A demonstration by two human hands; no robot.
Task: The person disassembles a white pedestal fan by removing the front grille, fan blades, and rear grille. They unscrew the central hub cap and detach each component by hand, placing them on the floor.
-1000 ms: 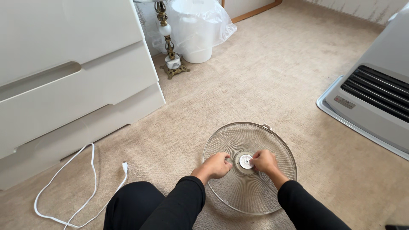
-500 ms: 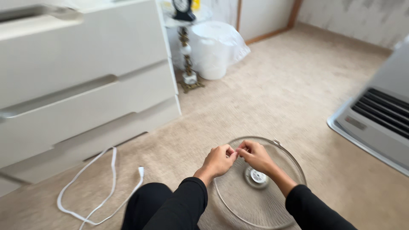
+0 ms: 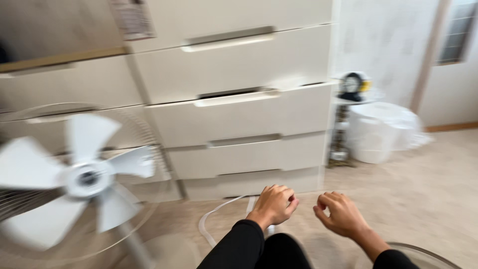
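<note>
A white plastic fan (image 3: pixel 87 177), smooth and slightly glossy, fills the lower left of the frame, backed by thin wire guard. The chest of drawers (image 3: pixel 234 104) behind looks smooth, matt white laminate. The floor (image 3: pixel 423 199) is beige carpet, short and rough. Dark matt cloth sleeves cover both arms. A glossy white cable (image 3: pixel 214 219) lies on the carpet.

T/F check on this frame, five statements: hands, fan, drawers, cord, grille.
1. Both hands are loosely curled in the air. True: left hand and right hand show no visible object.
2. The fan has white blades with no front guard over them. True.
3. The drawer unit is dark wood. False: it is white.
4. A white cord lies on the carpet near the left hand. True.
5. The right hand rests on the wire grille. False: only the grille's edge shows, below the right forearm.
</note>
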